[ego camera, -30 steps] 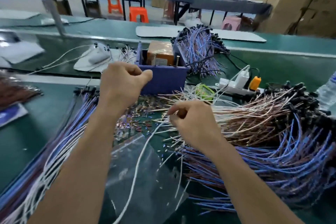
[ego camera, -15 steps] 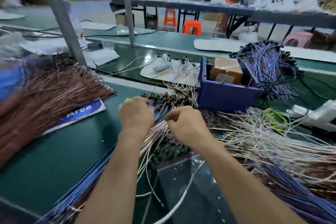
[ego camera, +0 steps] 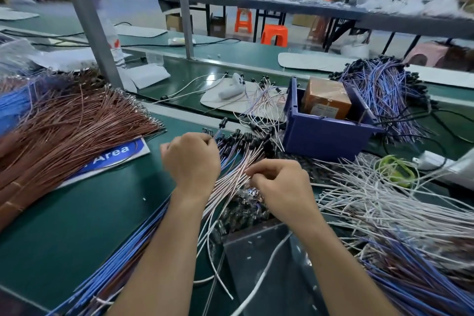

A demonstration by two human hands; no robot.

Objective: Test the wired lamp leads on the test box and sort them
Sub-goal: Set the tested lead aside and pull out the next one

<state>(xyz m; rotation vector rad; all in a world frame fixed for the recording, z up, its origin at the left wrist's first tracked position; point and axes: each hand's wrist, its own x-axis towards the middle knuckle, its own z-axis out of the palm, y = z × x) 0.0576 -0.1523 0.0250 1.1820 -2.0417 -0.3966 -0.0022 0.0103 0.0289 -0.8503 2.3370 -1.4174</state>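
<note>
Pinched lamp leads (ego camera: 230, 179) mid-length in right grip (ego camera: 279, 185). Curled left grip (ego camera: 191, 159) over same bundle, just beside black heads (ego camera: 246, 137); couldn't tell actual hold.

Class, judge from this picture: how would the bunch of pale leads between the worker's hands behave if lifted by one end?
Probably floppy: the pale leads are thin, and they bend and splay across the green table. Likely light, since each looks like fine wire with one small end piece. Those black caps might snag neighbouring wires.
</note>
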